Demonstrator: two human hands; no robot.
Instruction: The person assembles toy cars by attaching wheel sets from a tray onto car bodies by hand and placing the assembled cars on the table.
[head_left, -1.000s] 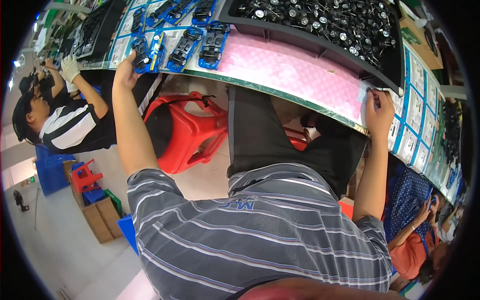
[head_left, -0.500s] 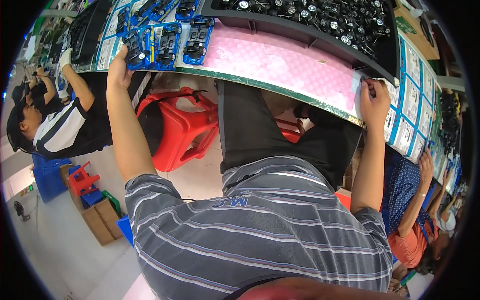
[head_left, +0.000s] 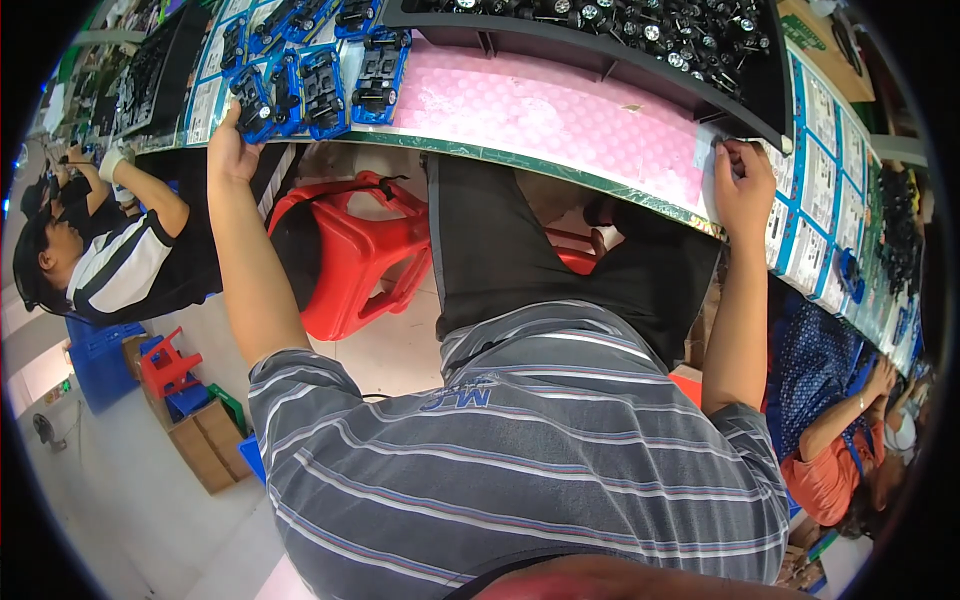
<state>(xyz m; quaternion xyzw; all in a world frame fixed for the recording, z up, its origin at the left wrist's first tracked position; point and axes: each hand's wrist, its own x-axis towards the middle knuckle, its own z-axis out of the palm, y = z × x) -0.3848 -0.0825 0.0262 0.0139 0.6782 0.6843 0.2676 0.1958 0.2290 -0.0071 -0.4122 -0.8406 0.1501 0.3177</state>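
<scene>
My left hand (head_left: 232,152) is at the table's near left edge. Its thumb rests against a blue toy car with a black underside (head_left: 254,106), and its fingers curl partly out of sight below the car. Beside that one, several more blue toy cars (head_left: 325,92) lie wheels up in rows, close together. Far to the right, my right hand (head_left: 746,188) rests at the edge of the pink bubble-wrap sheet (head_left: 540,100). Its fingers are curled in toward the thumb; what they hold, if anything, is too small to name.
A black tray (head_left: 560,45) full of small wheels on axles stands behind the pink sheet. Blue-and-white printed sheets (head_left: 810,190) cover the table's right part, with a blue piece (head_left: 851,275) on them. Red stool (head_left: 350,250) under the table. Co-workers sit on both sides.
My hands stay nearly in place; the right fingers have loosened slightly. The co-worker on the right has drawn a hand back from the table, where a blue piece now shows.
</scene>
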